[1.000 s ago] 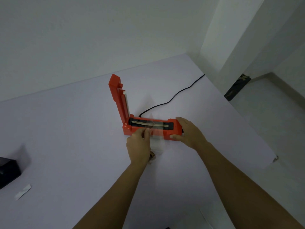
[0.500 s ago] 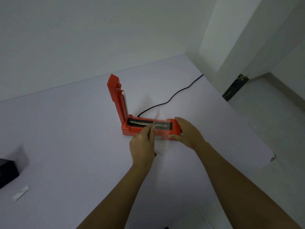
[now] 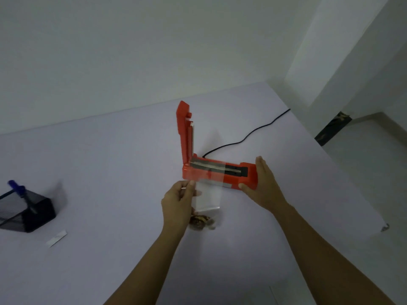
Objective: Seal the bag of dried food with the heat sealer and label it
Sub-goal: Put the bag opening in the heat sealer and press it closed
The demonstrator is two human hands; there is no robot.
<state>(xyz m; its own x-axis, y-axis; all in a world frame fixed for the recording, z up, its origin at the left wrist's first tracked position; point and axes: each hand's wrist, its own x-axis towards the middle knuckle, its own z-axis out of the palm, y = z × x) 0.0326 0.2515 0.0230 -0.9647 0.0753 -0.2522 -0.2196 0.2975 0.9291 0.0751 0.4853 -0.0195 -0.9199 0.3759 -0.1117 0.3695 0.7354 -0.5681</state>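
A red heat sealer (image 3: 246, 175) sits on the pale table with its lid (image 3: 185, 133) standing upright at the left end. A clear plastic bag (image 3: 208, 194) lies with its open top over the sealer's front and sealing strip; brown dried food (image 3: 201, 222) is bunched in the bag's lower end. My left hand (image 3: 179, 200) pinches the bag's left edge between thumb and fingers. At the sealer's right end, my right hand (image 3: 262, 186) holds the body, thumb on the front, fingers over the end.
A black power cord (image 3: 248, 135) runs from the sealer to the table's far right edge. A black mesh holder (image 3: 28, 211) with a blue pen (image 3: 16, 187) stands at the left. A white label strip (image 3: 56, 238) lies near it. The table's right edge drops to the floor.
The view has tilted, bringing the holder and pen in. My left hand drew the bag back toward me, so its top lies flatter over the sealer. My right hand stays at the sealer's end.
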